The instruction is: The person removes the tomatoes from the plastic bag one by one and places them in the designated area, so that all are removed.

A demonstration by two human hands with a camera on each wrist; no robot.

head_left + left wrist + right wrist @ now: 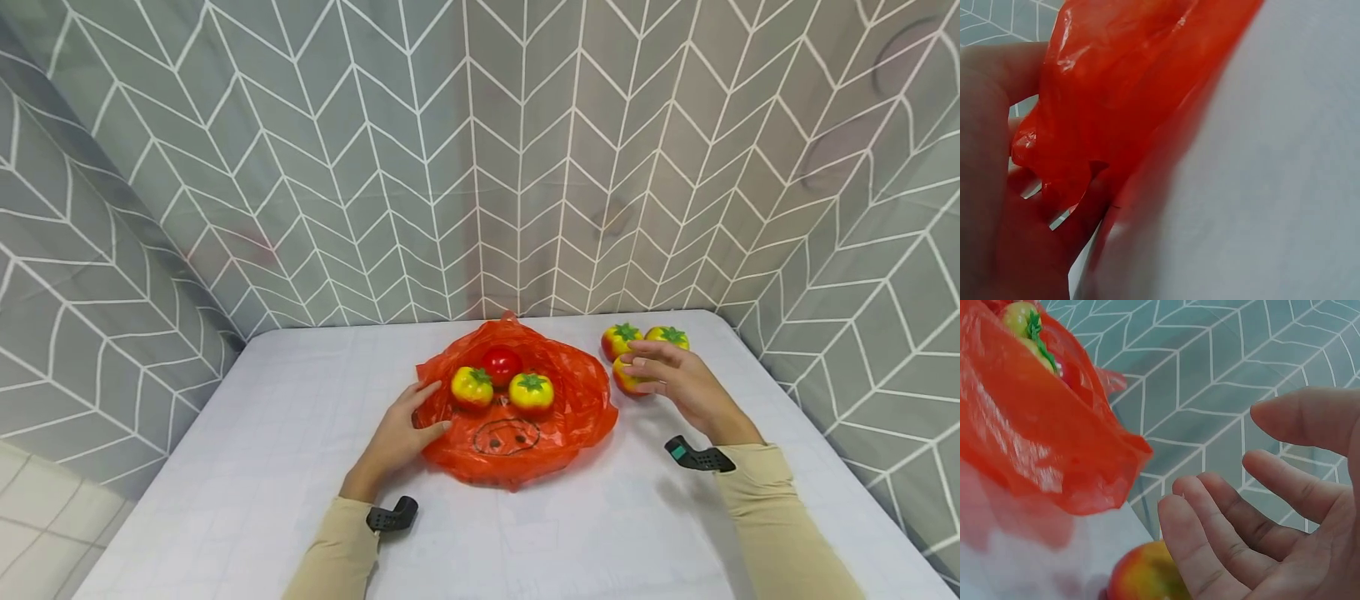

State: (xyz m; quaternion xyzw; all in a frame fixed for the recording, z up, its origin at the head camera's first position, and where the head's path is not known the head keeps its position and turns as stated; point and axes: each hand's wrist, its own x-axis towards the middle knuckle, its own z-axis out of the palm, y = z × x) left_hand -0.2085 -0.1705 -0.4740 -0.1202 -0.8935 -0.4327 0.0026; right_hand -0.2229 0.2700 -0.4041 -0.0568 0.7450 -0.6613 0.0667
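Note:
An orange-red plastic bag (510, 475) with a pig snout drawn on it lies with its mouth spread. Inside sit two yellow-and-red toy fruits with green leafy caps, the left one (472, 387) and the right one (531, 393), plus a shiny red round one (501, 365). My left hand (397, 433) touches the bag's left edge, thumb and fingers spread. In the left wrist view, film (1122, 81) covers part of the fingers. My right hand (686, 383), holding nothing, overlaps the nearest toy fruit (628, 379); the right wrist view shows this fruit (1147, 575) below the parted fingers.
Behind the right hand are two more toy fruits, one on the left (621, 340) and one on the right (667, 336). A white cloth (300, 417) covers the table. Grey chevron-patterned curtains (480, 167) stand behind it and at both sides.

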